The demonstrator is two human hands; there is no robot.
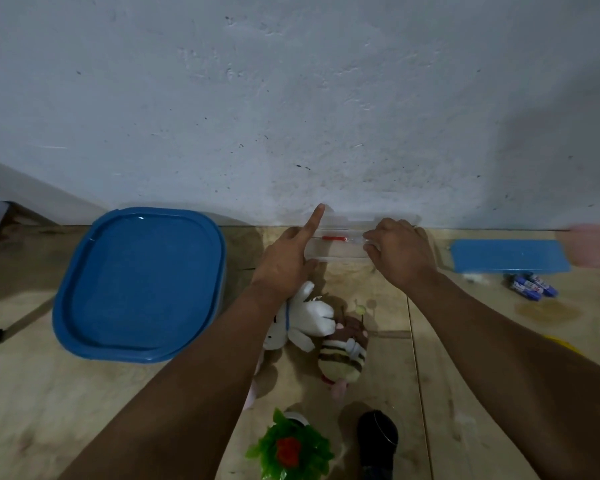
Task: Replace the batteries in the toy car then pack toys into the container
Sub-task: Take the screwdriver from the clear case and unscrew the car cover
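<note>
Both hands work at a clear case (340, 245) lying against the wall (291, 98), a red screwdriver (334, 238) inside it. The left hand (288, 261) steadies the case's left end, forefinger straight. The right hand (400, 252) pinches something at the case's right end; what exactly, I cannot tell. This looks like fetching the tool for the battery swap. Next: lift the screwdriver out. The batteries (530, 287) lie well right of the case, the lidded blue container (139, 285) to its left. The car is not plainly visible. Plush toys (312, 323) crowd the bench (482, 358) just below the case; the wall blocks the far side.
</note>
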